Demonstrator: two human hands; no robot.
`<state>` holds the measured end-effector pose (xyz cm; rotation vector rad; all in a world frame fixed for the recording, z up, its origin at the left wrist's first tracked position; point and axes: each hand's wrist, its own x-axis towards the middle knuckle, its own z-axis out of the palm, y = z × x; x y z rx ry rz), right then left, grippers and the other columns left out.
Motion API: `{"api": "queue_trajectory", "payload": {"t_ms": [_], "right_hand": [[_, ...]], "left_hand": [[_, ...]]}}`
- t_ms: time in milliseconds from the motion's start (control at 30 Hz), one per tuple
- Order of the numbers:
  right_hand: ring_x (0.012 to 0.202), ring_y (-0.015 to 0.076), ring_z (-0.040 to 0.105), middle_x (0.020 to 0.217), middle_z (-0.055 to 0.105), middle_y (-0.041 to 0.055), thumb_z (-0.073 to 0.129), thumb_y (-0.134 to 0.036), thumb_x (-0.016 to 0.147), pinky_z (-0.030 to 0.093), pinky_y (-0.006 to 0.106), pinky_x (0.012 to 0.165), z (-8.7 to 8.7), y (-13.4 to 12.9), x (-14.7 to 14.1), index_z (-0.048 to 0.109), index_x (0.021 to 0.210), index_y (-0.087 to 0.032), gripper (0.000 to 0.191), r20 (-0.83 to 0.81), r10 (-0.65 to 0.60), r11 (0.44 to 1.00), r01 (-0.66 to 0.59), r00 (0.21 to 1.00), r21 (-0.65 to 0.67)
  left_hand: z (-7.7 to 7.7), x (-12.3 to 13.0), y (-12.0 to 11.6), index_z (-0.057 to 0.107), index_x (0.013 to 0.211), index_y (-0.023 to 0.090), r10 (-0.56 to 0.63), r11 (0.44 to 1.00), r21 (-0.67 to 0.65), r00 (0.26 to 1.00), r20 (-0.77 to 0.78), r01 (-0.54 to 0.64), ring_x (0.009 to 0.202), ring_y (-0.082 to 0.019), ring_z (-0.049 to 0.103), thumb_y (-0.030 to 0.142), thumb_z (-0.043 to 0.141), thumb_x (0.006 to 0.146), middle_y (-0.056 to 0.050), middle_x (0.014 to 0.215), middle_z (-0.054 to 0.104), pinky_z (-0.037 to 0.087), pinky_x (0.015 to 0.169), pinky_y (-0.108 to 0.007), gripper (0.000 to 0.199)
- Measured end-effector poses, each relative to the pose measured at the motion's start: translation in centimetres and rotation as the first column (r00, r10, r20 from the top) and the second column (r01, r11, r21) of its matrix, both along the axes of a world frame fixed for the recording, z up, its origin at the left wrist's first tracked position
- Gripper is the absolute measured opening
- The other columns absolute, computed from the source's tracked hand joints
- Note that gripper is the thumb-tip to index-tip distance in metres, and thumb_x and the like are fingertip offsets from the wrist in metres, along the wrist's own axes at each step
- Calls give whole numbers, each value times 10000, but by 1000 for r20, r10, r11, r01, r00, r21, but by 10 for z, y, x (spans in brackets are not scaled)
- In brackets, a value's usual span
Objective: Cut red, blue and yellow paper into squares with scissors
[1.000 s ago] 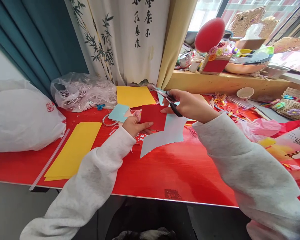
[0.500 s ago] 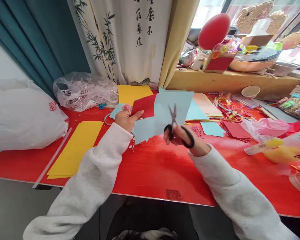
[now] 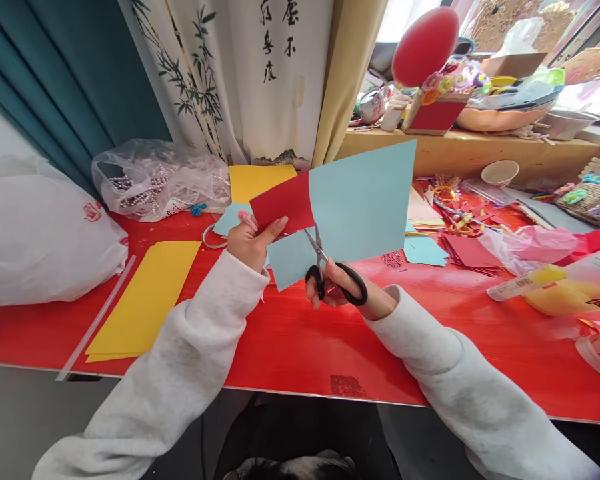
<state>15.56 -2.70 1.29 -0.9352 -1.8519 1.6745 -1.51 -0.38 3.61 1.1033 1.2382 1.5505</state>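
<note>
My left hand (image 3: 253,243) pinches a piece of red paper (image 3: 284,203) together with a light blue sheet of paper (image 3: 363,200), the red one lying over the blue. Below the red piece, a part of the blue sheet juts down, parted from the larger right side by a cut. Black-handled scissors (image 3: 319,257) are in my right hand (image 3: 333,283), fingers through the loops. Their blades are spread, pointing up at the cut near the red paper's lower right corner.
Yellow sheets (image 3: 145,300) lie on the red table (image 3: 290,353) at left, beside a white plastic bag (image 3: 45,233). A clear bag of beads (image 3: 155,183) sits behind. Red paper pieces (image 3: 473,252), a paper cup (image 3: 500,173) and a pink plastic bag (image 3: 525,250) are at right.
The scissors have moved left and slightly down to the lower edge of the red paper. The blue sheet has swung out flatter and its right end now reaches higher and farther right.
</note>
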Motion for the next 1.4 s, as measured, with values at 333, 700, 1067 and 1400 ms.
{"api": "queue_trajectory", "payload": {"t_ms": [333,700,1067,1400], "right_hand": [[470,68,357,604,568,52,268,-717,775,272,214,433,8,-8,-4,573,688,-117,679,10,-24,999,24,1000,-47],[449,77,383,609,586,52,266,-726,768,229,212,387,-9,-11,-17,601,742,-135,679,-103,-108,990,97,989,-105],[469,78,383,636,566,36,298,-711,772,276,216,402,-10,-16,-25,565,715,-147,627,-214,-252,968,242,944,-74],[527,94,380,763,565,50,319,-688,783,309,229,419,-15,-14,-27,572,869,-163,588,-291,-249,968,247,924,-45]], "left_hand": [[-10,12,1,357,413,192,178,974,131,981,76,-186,447,-91,488,294,742,580,59,430,386,439,441,-235,431],[-14,12,-3,584,597,180,135,987,83,990,41,-139,601,-138,594,332,744,579,32,579,578,502,559,-264,222],[-23,26,-9,566,637,175,164,985,38,980,114,-169,658,-139,610,336,742,568,8,686,619,512,554,-243,248],[-16,32,-18,579,671,180,14,998,57,960,281,-31,469,-112,556,272,724,593,30,601,605,427,353,-224,189]]}}
